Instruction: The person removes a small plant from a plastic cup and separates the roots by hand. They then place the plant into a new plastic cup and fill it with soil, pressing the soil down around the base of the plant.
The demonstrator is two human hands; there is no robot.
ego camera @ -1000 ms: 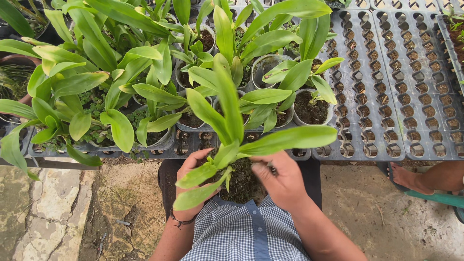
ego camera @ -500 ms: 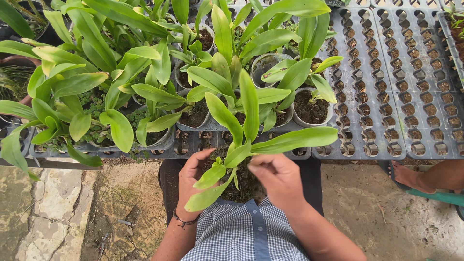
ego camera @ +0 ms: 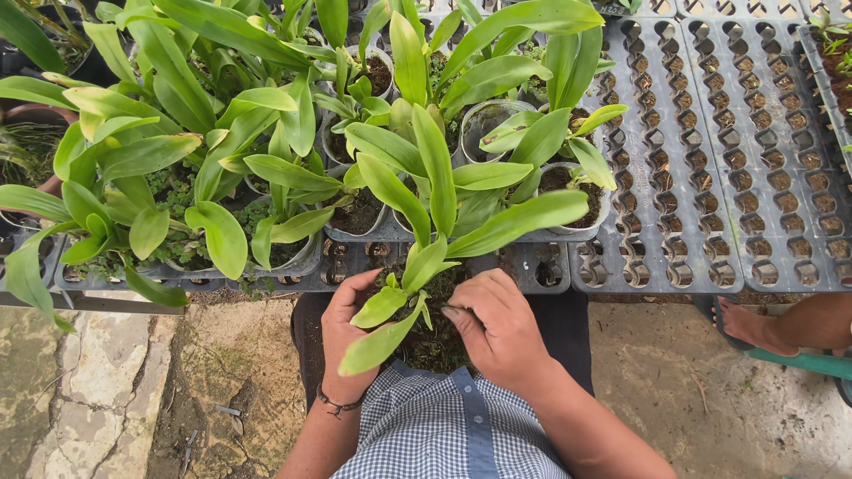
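left hand (ego camera: 344, 333) and right hand (ego camera: 497, 328) cupped around a green-leaved plant (ego camera: 417, 266) with dark root ball, grip closed on both sides, just below the near edge of the grey cell tray (ego camera: 710, 177).

Left hand (ego camera: 344, 333): cupping the side of a potted plant (ego camera: 426, 239) held at the lap.
Right hand (ego camera: 497, 324): fingers pressing dark soil (ego camera: 435, 341) at the plant's base.
Behind: grey tray (ego camera: 701, 177), more leafy pots.

Outdoor nursery bench: grey plastic cell trays (ego camera: 710, 177) packed with potted green plants (ego camera: 177, 177), dirt and stone paving (ego camera: 80, 390) below, probably soft daylight.
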